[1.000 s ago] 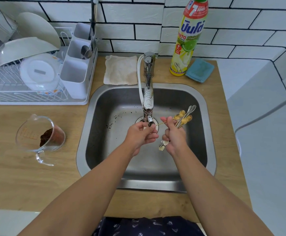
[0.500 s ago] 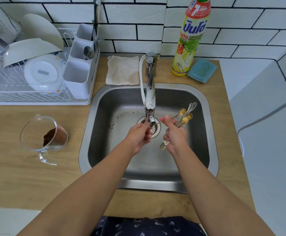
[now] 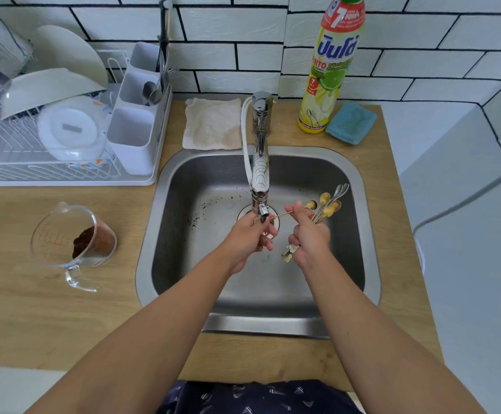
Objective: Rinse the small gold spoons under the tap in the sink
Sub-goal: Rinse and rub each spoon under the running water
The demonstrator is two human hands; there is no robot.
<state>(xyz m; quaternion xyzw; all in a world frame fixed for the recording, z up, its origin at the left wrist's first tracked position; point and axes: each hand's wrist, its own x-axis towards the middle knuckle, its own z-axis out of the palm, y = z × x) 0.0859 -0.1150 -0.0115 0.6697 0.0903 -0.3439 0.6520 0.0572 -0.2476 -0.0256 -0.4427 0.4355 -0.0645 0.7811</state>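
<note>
My right hand (image 3: 310,237) grips a bunch of small gold spoons (image 3: 328,206) over the steel sink (image 3: 359,234); their bowls fan up to the right and flower-shaped handle ends stick out below the fist. One thin gold spoon (image 3: 282,215) lies level between both hands, pinched by my right thumb and forefinger. My left hand (image 3: 250,236) sits right under the tap spout (image 3: 260,201), its fingers curled round that spoon's left end. I cannot make out running water.
Dark specks lie on the sink floor left of the drain. A glass measuring jug (image 3: 76,240) with brown powder stands on the wooden counter at the left. Behind are a dish rack (image 3: 64,174), a folded cloth (image 3: 213,124), a detergent bottle (image 3: 329,73) and a blue sponge (image 3: 351,122).
Both hands stay under the spout holding the spoons; the single spoon between them sits slightly more level. The view has tilted down a little.
</note>
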